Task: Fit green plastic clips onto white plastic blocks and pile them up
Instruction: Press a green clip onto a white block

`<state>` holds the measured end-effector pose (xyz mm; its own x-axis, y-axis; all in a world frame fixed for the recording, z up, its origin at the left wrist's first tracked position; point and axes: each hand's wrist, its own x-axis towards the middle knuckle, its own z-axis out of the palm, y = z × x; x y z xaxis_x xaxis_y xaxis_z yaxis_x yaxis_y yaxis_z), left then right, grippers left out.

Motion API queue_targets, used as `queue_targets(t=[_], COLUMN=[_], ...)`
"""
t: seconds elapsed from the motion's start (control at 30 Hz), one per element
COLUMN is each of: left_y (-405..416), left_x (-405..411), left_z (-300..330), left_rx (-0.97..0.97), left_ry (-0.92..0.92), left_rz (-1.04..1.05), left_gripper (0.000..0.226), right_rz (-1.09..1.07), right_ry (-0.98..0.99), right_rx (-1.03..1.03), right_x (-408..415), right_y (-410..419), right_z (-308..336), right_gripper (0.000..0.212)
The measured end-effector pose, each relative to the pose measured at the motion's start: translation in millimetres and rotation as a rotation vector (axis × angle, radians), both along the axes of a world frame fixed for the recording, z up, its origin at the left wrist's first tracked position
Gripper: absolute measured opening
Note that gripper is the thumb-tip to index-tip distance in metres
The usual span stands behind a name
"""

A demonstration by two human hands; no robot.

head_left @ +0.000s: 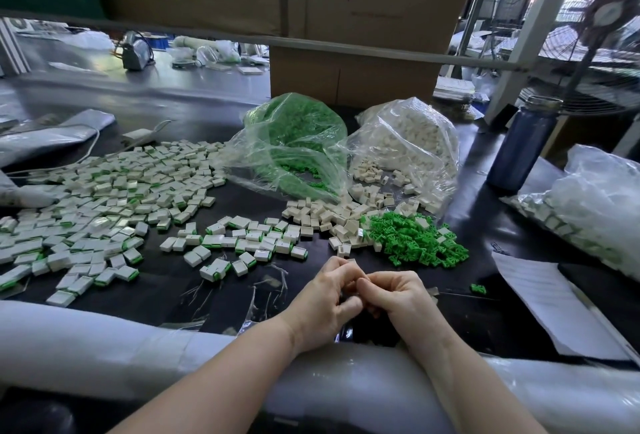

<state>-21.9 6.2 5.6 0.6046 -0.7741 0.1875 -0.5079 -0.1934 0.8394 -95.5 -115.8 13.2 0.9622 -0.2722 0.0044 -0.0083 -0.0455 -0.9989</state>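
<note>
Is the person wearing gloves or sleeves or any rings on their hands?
No gloves. Both the left hand and the right hand are bare, and both forearms are bare too, with no sleeves showing anywhere in the picture. No rings, watch or bracelets can be seen on the parts that show.

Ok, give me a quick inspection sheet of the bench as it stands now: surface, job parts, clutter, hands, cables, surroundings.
Surface: dark bench top, scraps of clear film near the hands.
Job's things: loose green clips heaped right of centre; bare white blocks beside them; finished blocks with clips spread across the left; open bag of clips; open bag of blocks.
Clutter: blue bottle, white paper sheet, bagged parts at right.
Hands: left hand and right hand together, fingers curled around a small piece, mostly hidden.
Cables: white cable at far left.
Surroundings: cardboard boxes behind, fan at right.
</note>
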Motion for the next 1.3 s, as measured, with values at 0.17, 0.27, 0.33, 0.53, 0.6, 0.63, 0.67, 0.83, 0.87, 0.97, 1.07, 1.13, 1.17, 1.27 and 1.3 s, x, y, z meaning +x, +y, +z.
queue_targets(t=[0.17, 0.27, 0.33, 0.53, 0.6, 0.63, 0.67, 0.83, 0.87, 0.97, 1.07, 1.13, 1.17, 1.27, 1.3], left_y=[0.6, 0.3, 0.3, 2.3, 3.3, 3.6, 3.8, 3.6, 3.5, 3.4, 3.1, 3.2, 3.3, 4.0, 4.4], left_x=[-0.3, -0.8, -1.0, -0.7, -0.7, -0.4, 0.1, 0.3, 0.2, 0.3, 0.1, 0.2, 0.4, 1.3, 1.9], left_z=[0.4, 1.2, 1.5, 4.1, 5.3, 5.7, 5.4, 4.6, 4.6, 4.5, 3.9, 3.7, 3.6, 2.4, 2.0], left_rx=[0.009, 0.004, 0.005, -0.050, -0.095, -0.107, -0.115, -0.106, -0.099, -0.075, -0.057, -0.045, -0.039, -0.023, -0.030], left_ry=[-0.007, -0.014, -0.020, 0.033, 0.068, 0.074, 0.076, 0.074, 0.075, 0.050, 0.029, 0.022, 0.021, 0.024, 0.028], left_rz=[-0.006, -0.008, -0.003, 0.022, 0.041, 0.058, 0.076, 0.117, 0.119, 0.134, 0.150, 0.155, 0.155, 0.173, 0.191], left_gripper=[0.014, 0.014, 0.014, 0.014, 0.007, 0.005, 0.006, 0.007, 0.007, 0.007, 0.008, 0.009, 0.009, 0.010, 0.009], right_rz=[-0.002, -0.001, -0.003, 0.016, -0.003, -0.034, -0.071, -0.165, -0.170, -0.200, -0.220, -0.220, -0.217, -0.228, -0.251], right_ry=[0.001, -0.004, -0.009, -0.051, -0.072, -0.079, -0.080, -0.127, -0.136, -0.138, -0.107, -0.075, -0.062, -0.046, -0.055], right_rx=[0.013, 0.028, 0.042, 0.018, 0.044, 0.067, 0.078, -0.093, -0.130, -0.224, -0.316, -0.365, -0.369, -0.344, -0.339], right_x=[-0.1, -0.3, -0.8, 0.2, 0.7, 1.2, 1.2, -1.4, -1.9, -1.6, -0.2, 0.8, 1.2, 1.3, 1.4], right_y=[0.8, 0.9, 1.2, 3.2, 4.1, 3.2, 2.1, -0.6, -0.4, 0.2, 1.0, 1.2, 0.8, -0.8, -1.8], right_z=[1.3, 1.4, 1.4, 1.7, 2.5, 1.9, 1.3, -0.5, 0.2, 0.2, -1.9, -2.7, -3.0, -2.8, -3.2], right_gripper=[0.017, 0.023, 0.025, 0.019, 0.024, 0.025, 0.023, 0.008, 0.008, 0.014, 0.018, 0.017, 0.015, 0.012, 0.012])
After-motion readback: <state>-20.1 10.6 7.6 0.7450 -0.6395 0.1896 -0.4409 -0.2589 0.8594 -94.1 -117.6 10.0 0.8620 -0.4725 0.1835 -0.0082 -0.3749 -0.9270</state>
